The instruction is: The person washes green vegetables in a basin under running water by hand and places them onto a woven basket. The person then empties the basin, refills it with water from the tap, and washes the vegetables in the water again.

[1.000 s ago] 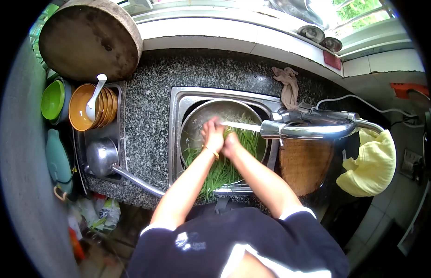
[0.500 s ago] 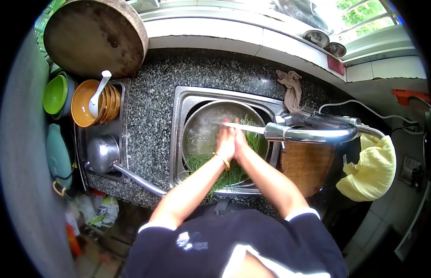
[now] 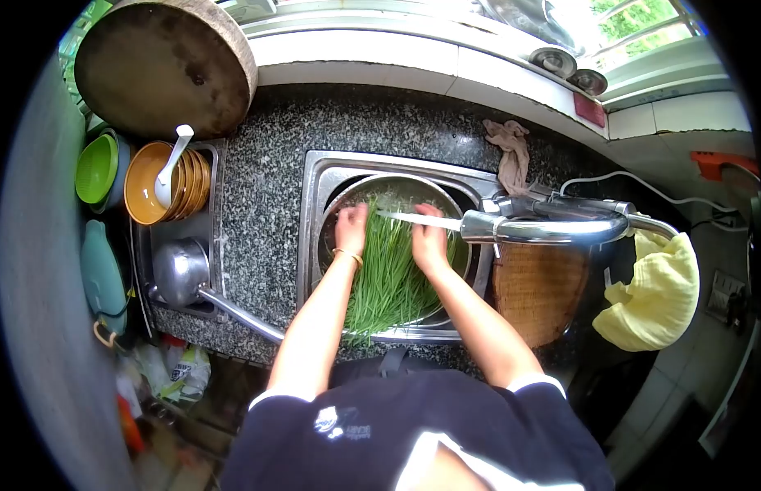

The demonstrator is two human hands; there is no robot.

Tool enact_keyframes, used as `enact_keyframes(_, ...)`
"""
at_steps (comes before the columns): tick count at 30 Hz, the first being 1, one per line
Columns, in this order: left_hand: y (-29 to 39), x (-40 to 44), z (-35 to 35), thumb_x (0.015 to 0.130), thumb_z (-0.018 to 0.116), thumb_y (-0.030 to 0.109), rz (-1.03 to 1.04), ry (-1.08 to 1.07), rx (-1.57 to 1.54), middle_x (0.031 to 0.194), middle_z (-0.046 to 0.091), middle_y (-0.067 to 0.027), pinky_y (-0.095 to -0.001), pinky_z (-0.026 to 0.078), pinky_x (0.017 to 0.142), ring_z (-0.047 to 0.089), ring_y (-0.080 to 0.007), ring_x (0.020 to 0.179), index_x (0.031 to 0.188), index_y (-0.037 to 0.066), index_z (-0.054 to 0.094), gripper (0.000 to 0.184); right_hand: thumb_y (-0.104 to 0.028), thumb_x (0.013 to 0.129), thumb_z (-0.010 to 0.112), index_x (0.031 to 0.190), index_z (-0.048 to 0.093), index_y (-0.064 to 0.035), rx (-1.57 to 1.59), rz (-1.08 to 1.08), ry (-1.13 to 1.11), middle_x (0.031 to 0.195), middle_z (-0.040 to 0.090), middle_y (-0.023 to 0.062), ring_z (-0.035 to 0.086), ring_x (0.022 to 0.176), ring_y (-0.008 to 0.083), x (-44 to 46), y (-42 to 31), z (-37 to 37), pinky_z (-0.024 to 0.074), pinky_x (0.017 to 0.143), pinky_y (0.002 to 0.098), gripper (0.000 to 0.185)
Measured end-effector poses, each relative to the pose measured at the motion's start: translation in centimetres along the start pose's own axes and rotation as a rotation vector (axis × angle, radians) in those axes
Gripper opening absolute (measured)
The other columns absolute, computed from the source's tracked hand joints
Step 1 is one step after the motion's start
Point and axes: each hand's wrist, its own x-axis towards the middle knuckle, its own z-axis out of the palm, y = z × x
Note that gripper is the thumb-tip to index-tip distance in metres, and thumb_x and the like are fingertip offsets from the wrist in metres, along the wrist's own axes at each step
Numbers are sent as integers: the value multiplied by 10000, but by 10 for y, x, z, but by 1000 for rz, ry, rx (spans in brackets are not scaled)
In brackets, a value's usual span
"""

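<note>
In the head view a round metal basin [image 3: 329, 214] of water sits in the steel sink [image 3: 311, 176]. A thick bunch of chives [image 3: 388, 278] lies across it, the near ends draping over the front rim. My left hand [image 3: 351, 227], a yellow bangle on its wrist, is curled against the bunch's left side. On the right side my right hand [image 3: 429, 244] is curled too, partly behind the stream of water. Both sets of fingertips are partly hidden in the leaves and water. The chrome faucet [image 3: 552, 231] pours between my hands.
Left of the sink stand stacked orange bowls [image 3: 147, 184] with a white spoon [image 3: 174, 164], and a metal ladle [image 3: 180, 274] whose long handle reaches toward the sink. A brown woven board [image 3: 536, 286] lies right of the basin. A yellow cloth [image 3: 654, 295] hangs beyond the faucet.
My hands were together over the basin and are now apart, left and right. The chives, earlier mostly under my arms and around the sides, now lie gathered lengthwise between them.
</note>
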Motion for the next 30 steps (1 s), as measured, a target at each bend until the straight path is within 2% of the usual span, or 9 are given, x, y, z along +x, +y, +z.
enact_keyframes(3, -35, 1, 7, 825, 636, 259, 167, -221, 142, 949, 651, -141, -319, 455, 772, 590, -195, 835, 1096, -43, 585, 408, -53, 740, 576, 1072, 578, -67, -302, -366, -414, 1096, 532, 157, 500, 1020, 345, -11, -25, -10, 404, 886, 440, 333)
enact_keyframes(4, -35, 7, -2, 836, 617, 277, -99, -316, -60, 931, 658, -124, -320, 457, 779, 596, -182, 831, 1052, -35, 610, 380, -57, 738, 576, 1070, 579, -62, -437, -419, -422, 1108, 533, 155, 505, 1023, 331, -10, -19, -11, 412, 878, 439, 332)
enact_keyframes(8, -26, 9, -13, 856, 563, 372, -228, -405, -293, 936, 655, -161, -340, 459, 792, 615, -233, 852, 1037, -46, 596, 456, -14, 763, 493, 1095, 572, -50, -384, -164, -185, 1162, 525, 161, 516, 1036, 322, -3, -3, -5, 434, 875, 428, 344)
enact_keyframes(11, -9, -20, 9, 833, 586, 352, 244, -199, 518, 1023, 580, -303, -450, 437, 857, 549, -432, 1003, 1095, -47, 516, 482, -10, 756, 497, 1061, 593, -37, -369, -360, -483, 1164, 535, 171, 530, 1055, 341, -12, -2, 2, 440, 895, 411, 321)
enact_keyframes(17, -66, 25, 5, 811, 608, 181, -80, -297, -132, 1129, 553, -262, -382, 465, 838, 577, -330, 1025, 1215, -37, 393, 508, -92, 803, 557, 1060, 567, -11, -241, -162, -123, 1004, 591, 162, 588, 908, 319, -2, -1, -21, 472, 774, 383, 270)
enact_keyframes(18, -16, -24, 7, 780, 639, 177, 232, -174, 314, 1105, 563, -278, -393, 469, 834, 585, -362, 1001, 1278, -19, 306, 631, -92, 803, 557, 1060, 567, -11, -244, -157, -117, 1004, 591, 162, 588, 908, 319, -3, -4, -27, 472, 774, 383, 270)
enact_keyframes(22, -6, -39, 4, 783, 656, 164, 129, -359, 495, 1040, 606, -232, -392, 499, 801, 620, -344, 912, 1299, 23, 296, 645, -106, 854, 547, 1074, 529, 8, -48, 29, -194, 922, 633, 117, 581, 745, 134, -14, 17, -25, 462, 652, 267, 248)
enact_keyframes(24, 0, -33, -14, 802, 607, 68, -268, -622, -327, 1071, 606, -171, -370, 511, 781, 617, -266, 921, 1254, 15, 381, 508, -104, 879, 522, 1117, 494, 14, 441, 294, -185, 936, 646, 92, 580, 745, 116, -24, 2, -26, 461, 654, 242, 267)
enact_keyframes(30, 22, -48, -46, 851, 535, 35, -458, -928, -747, 1197, 551, -120, -345, 461, 914, 560, -217, 1063, 1304, 10, 402, 473, -86, 837, 610, 1255, 384, -3, 690, 400, -246, 1285, 453, 149, 557, 962, 161, -36, -7, -20, 469, 810, 289, 482)
